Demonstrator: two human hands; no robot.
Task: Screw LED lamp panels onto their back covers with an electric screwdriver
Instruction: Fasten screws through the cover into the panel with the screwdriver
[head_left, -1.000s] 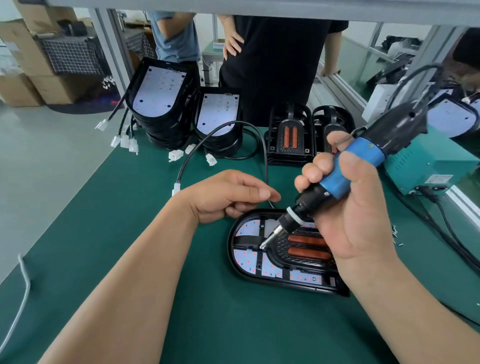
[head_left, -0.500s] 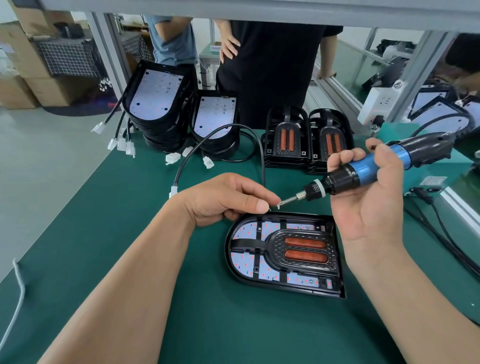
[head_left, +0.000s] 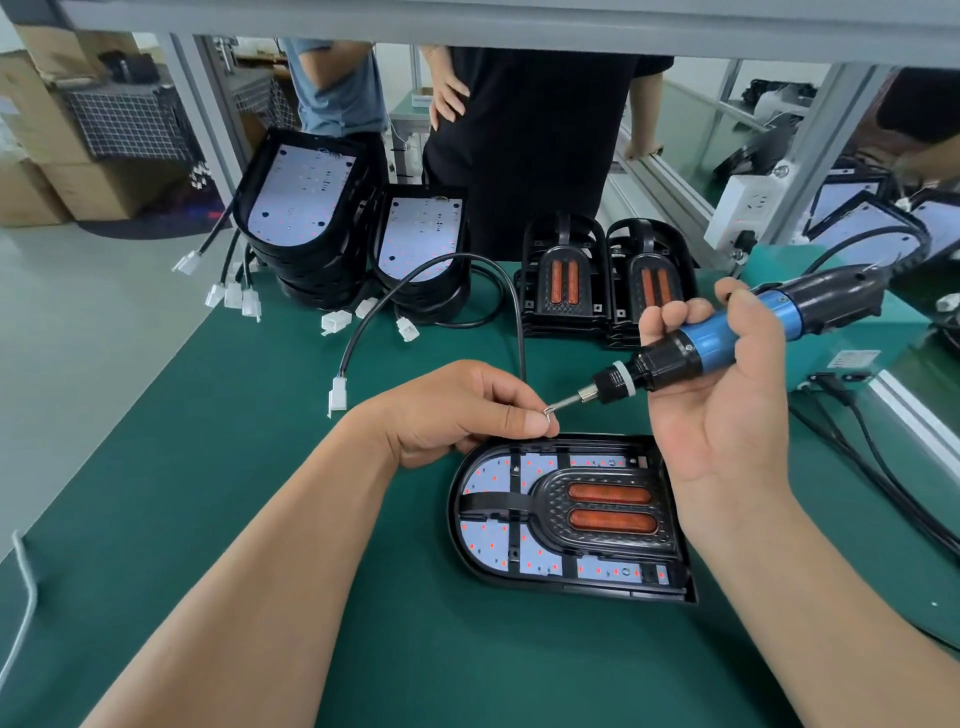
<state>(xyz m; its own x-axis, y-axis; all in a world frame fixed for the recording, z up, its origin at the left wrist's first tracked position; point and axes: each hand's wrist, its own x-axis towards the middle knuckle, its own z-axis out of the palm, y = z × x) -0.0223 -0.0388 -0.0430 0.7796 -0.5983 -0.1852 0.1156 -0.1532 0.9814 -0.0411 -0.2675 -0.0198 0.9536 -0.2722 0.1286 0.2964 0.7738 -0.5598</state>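
Observation:
A black lamp assembly (head_left: 569, 514) lies flat on the green mat (head_left: 260, 467), its white LED panel showing red dots around a black centre with two orange strips. My right hand (head_left: 722, 410) grips the blue and black electric screwdriver (head_left: 727, 338), held nearly level above the lamp's far edge with the bit pointing left. My left hand (head_left: 462, 410) pinches a small screw (head_left: 547, 412) right at the bit's tip.
Two stacks of lamp panels with cables and white plugs (head_left: 306, 223) stand at the back left, and black back covers (head_left: 605, 286) at the back centre. A green box (head_left: 852, 358) and cables lie on the right. Two people (head_left: 524, 130) stand behind the bench.
My right hand has lifted the screwdriver off the lamp and swung it level, bit pointing left. My left hand's fingertips now meet the bit with a screw. The lamp has not moved.

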